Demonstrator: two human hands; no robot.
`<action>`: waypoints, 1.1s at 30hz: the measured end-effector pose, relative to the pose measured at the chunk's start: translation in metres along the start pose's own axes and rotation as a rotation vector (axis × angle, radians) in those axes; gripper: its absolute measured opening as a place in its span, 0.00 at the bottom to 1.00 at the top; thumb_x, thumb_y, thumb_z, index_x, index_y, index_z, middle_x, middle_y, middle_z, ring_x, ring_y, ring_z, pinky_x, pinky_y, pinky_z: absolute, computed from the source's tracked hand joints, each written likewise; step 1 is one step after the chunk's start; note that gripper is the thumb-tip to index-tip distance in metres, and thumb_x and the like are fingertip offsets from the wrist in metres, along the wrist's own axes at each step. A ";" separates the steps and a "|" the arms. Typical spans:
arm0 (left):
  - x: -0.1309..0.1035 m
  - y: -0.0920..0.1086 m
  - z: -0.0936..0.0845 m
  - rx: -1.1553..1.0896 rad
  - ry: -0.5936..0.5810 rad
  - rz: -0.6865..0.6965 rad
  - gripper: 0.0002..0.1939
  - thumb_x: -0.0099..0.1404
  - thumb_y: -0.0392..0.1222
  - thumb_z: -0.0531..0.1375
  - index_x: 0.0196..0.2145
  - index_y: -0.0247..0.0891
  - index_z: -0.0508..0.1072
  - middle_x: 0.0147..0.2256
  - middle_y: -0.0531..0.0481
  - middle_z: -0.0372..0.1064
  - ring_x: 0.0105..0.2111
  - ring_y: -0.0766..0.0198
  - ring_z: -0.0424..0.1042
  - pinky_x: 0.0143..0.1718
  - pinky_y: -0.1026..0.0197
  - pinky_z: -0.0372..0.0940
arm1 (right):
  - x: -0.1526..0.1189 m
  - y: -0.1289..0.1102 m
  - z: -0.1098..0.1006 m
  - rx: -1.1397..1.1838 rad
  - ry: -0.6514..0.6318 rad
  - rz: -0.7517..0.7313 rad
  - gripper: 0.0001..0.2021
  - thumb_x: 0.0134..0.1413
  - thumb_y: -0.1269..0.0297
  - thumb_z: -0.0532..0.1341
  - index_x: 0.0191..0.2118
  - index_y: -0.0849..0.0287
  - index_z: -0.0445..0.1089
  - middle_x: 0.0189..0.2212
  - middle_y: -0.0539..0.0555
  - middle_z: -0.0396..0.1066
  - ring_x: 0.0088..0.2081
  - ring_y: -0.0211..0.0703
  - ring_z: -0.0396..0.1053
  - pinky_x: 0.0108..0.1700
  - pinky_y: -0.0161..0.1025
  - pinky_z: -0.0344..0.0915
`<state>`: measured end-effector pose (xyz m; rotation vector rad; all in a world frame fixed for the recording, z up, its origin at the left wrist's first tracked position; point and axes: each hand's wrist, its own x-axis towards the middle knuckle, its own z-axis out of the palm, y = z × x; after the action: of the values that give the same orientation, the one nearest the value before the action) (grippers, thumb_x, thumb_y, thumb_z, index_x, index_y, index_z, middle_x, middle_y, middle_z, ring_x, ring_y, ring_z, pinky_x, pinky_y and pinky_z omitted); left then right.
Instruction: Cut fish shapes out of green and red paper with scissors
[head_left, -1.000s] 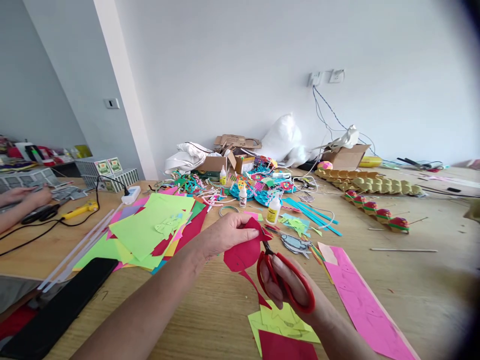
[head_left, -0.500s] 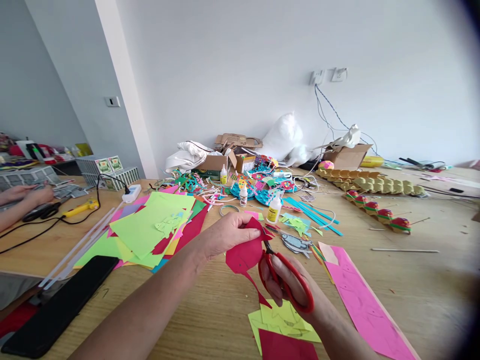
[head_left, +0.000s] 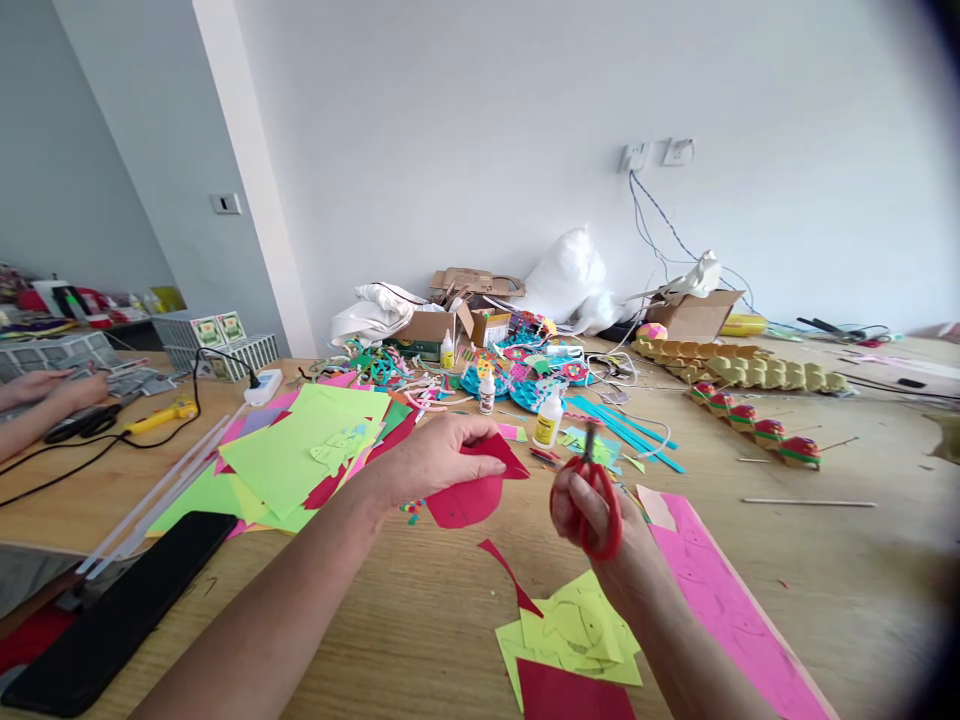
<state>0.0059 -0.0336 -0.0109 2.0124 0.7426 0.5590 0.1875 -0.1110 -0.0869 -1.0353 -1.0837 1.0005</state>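
Observation:
Pinched between the thumb and fingers of my left hand (head_left: 450,458) is a red paper fish cutout (head_left: 469,500) with a forked tail, held above the table. My right hand (head_left: 592,510), to its right, grips red-handled scissors (head_left: 589,460) whose blades point up and away, apart from the paper. A narrow red paper offcut (head_left: 512,578) is below, between my hands. Yellow paper pieces (head_left: 574,625) with pencilled fish outlines and a red paper sheet (head_left: 574,690) lie near the front edge.
Coloured paper sheets (head_left: 300,455) and a black phone-like slab (head_left: 120,610) lie left. Glue bottles (head_left: 548,420) stand mid-table. Pink paper (head_left: 735,600) with drawn outlines and egg-carton crafts (head_left: 757,425) are at right. Another person's hands (head_left: 71,390) work at far left.
The thin red strip has come off the fish and dropped to the table. My right hand has drawn the scissors away to the right and up; my left hand shifted slightly left.

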 end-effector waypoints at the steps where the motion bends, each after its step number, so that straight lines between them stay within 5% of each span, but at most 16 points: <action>1: -0.001 0.001 0.001 0.062 -0.035 0.023 0.05 0.56 0.39 0.58 0.32 0.37 0.70 0.29 0.54 0.67 0.29 0.68 0.65 0.29 0.65 0.57 | 0.001 -0.001 -0.001 0.030 0.043 -0.022 0.12 0.51 0.54 0.61 0.28 0.58 0.63 0.19 0.45 0.63 0.21 0.33 0.56 0.23 0.31 0.50; 4: -0.001 0.003 0.008 0.182 -0.130 0.092 0.06 0.56 0.37 0.58 0.34 0.38 0.70 0.30 0.55 0.67 0.29 0.67 0.64 0.29 0.65 0.57 | 0.000 -0.006 0.001 0.065 0.014 -0.034 0.13 0.44 0.60 0.66 0.34 0.57 0.64 0.27 0.47 0.67 0.24 0.33 0.59 0.25 0.31 0.54; 10: 0.001 0.003 0.018 0.144 -0.184 0.150 0.05 0.55 0.37 0.59 0.33 0.39 0.70 0.29 0.55 0.66 0.30 0.68 0.63 0.30 0.66 0.56 | -0.006 -0.012 0.010 0.034 -0.066 0.099 0.13 0.36 0.68 0.69 0.29 0.60 0.65 0.22 0.44 0.64 0.22 0.32 0.59 0.23 0.29 0.54; 17: 0.012 -0.015 0.024 -0.563 0.164 0.151 0.20 0.60 0.56 0.54 0.43 0.40 0.61 0.33 0.52 0.66 0.29 0.68 0.64 0.31 0.65 0.58 | 0.002 -0.003 0.009 0.276 0.294 -0.117 0.12 0.39 0.68 0.69 0.30 0.59 0.65 0.18 0.43 0.63 0.19 0.30 0.58 0.21 0.28 0.52; 21: 0.015 -0.020 0.047 -0.596 0.080 0.104 0.24 0.53 0.56 0.61 0.41 0.36 0.64 0.32 0.49 0.67 0.32 0.64 0.65 0.34 0.62 0.60 | 0.002 -0.003 0.011 0.316 0.429 -0.195 0.12 0.39 0.68 0.69 0.30 0.58 0.66 0.21 0.44 0.66 0.21 0.31 0.60 0.23 0.30 0.55; 23: 0.015 -0.018 0.060 -0.537 0.060 0.087 0.16 0.56 0.52 0.59 0.33 0.35 0.67 0.27 0.51 0.65 0.28 0.67 0.63 0.32 0.63 0.60 | 0.001 -0.001 0.013 0.278 0.407 -0.186 0.11 0.40 0.68 0.68 0.30 0.59 0.66 0.20 0.44 0.66 0.21 0.31 0.60 0.22 0.30 0.55; 27: 0.014 -0.015 0.072 -0.477 0.233 0.040 0.09 0.56 0.44 0.58 0.24 0.35 0.65 0.22 0.54 0.61 0.24 0.69 0.60 0.28 0.64 0.58 | -0.003 0.002 0.017 0.186 0.321 -0.167 0.10 0.42 0.67 0.67 0.30 0.59 0.66 0.21 0.45 0.65 0.21 0.32 0.59 0.22 0.30 0.55; 33: 0.013 -0.015 0.052 -0.494 0.228 0.064 0.08 0.55 0.42 0.59 0.24 0.36 0.66 0.22 0.54 0.63 0.24 0.69 0.62 0.27 0.64 0.59 | -0.013 -0.010 0.011 -0.092 0.267 -0.197 0.06 0.50 0.62 0.61 0.30 0.58 0.64 0.19 0.45 0.64 0.20 0.32 0.59 0.19 0.29 0.55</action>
<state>0.0443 -0.0488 -0.0488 1.5327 0.6020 0.9225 0.1752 -0.1236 -0.0777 -1.0791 -0.9954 0.6393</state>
